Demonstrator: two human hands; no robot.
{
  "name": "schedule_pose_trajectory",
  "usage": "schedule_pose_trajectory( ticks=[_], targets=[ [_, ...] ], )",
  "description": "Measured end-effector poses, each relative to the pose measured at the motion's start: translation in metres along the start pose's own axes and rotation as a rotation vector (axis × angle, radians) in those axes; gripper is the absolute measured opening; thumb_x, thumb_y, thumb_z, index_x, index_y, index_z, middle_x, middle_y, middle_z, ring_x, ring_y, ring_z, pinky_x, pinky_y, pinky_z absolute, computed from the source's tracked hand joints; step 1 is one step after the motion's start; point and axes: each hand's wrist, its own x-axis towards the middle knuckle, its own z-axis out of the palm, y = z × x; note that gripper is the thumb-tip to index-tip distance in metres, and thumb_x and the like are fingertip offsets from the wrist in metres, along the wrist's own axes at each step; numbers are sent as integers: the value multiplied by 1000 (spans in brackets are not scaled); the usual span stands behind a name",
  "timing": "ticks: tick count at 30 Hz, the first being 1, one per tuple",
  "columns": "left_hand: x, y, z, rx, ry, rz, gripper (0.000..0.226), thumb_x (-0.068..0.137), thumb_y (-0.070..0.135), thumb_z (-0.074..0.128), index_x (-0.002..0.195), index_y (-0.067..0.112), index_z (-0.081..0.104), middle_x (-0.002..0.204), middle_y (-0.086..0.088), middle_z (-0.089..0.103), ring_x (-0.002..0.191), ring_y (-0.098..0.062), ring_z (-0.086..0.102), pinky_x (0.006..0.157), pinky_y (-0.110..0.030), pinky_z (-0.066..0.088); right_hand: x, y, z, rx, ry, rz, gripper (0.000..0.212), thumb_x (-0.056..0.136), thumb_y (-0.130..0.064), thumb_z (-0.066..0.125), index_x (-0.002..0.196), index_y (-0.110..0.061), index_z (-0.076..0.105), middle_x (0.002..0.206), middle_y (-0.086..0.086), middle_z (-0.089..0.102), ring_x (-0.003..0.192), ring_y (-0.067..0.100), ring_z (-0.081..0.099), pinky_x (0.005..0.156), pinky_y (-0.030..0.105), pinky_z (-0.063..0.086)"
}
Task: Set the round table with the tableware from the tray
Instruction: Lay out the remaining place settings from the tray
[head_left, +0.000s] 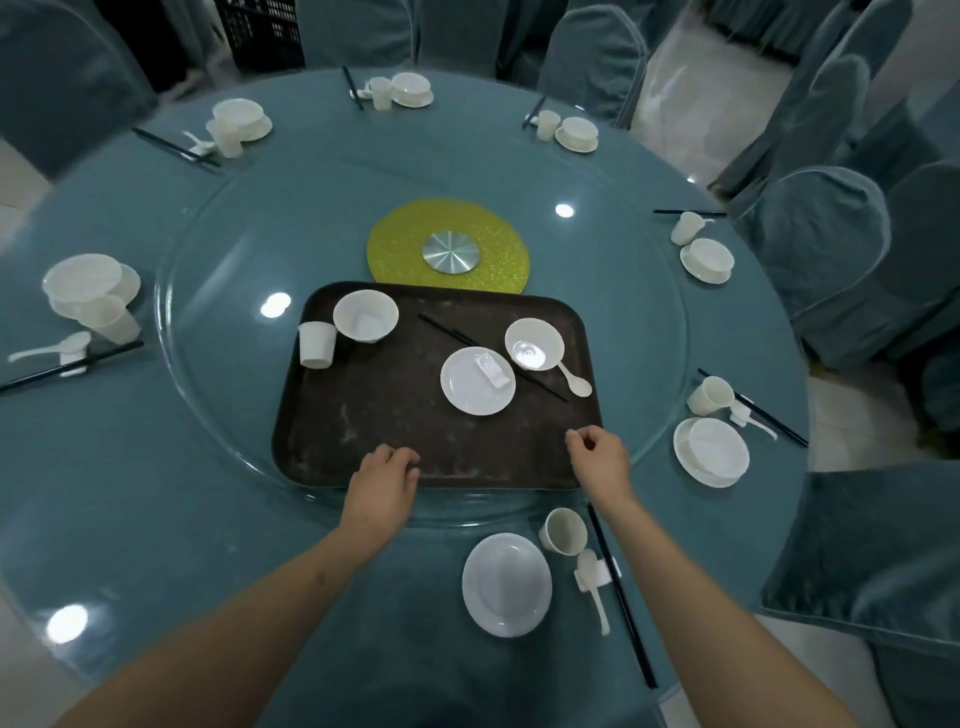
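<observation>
Two hands meet the brown tray (389, 415) at its near rim, mid worktop (130, 467): left hand (387, 470) curls over the edge, probably steadying it; right hand (597, 457) hovers loosely curled, empty. Bowls (365, 315), plate (467, 392), cup (317, 345) unplaced.

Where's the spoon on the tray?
In the head view, the spoon lies on the right side of the tray, its handle reaching the right-hand bowl, just right of the chopsticks and plate.
</observation>
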Motion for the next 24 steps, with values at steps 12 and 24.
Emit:
schedule_pose_trajectory(
  ticks=[12, 24],
  targets=[
    [28, -13, 22, 52, -148, -102, 26, 100, 37, 47, 122, 30, 58, 118, 3, 53, 111, -20, 50, 90, -37, 44, 87, -41, 58, 310, 50, 312, 17, 95, -23, 65, 86, -9, 68, 75, 10, 71, 64, 20, 66, 71, 38, 61],
    [31, -20, 28, 63, -159, -121, 27, 97, 41, 49, 120, 31, 59, 115, 4, 54, 111, -20, 51, 90, -37, 43, 134, -56, 80, 587, 133, 516, 18, 93, -21, 70, 98, -5, 65, 88, 13, 74, 79, 23, 75, 72, 36, 65]
  ],
)
